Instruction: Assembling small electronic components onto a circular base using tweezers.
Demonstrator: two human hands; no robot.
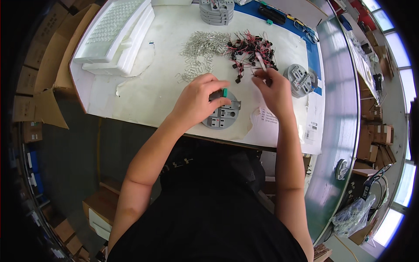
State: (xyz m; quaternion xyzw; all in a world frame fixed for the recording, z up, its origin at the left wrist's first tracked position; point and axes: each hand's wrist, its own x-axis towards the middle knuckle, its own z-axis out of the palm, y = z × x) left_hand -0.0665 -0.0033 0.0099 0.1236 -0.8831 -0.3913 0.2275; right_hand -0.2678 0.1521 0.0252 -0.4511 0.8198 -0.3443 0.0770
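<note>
The round grey part (pixel 222 118) lies on the desk (pixel 166 96) near its front edge, with slots and raised fittings on its upper face. The left hand (pixel 200 99) is positioned over its rear left portion, thumb and fingers closed around a dark object with a green end (pixel 224 92). The right hand (pixel 276 89) is at the near side of a heap of black components with red and black wires (pixel 253 49), fingers bent; whether it grips anything cannot be determined. Left of this heap is a pile of small, clear pieces (pixel 203 46). To the right of the right hand stand further round grey units (pixel 299 79); a grey stack (pixel 217 13) occupies the rear. A white paper (pixel 267 126) near the front bears lines of small dark print; a barcode-like block (pixel 311 128) appears farther right. White foam trays (pixel 114 32) are located at left.
</note>
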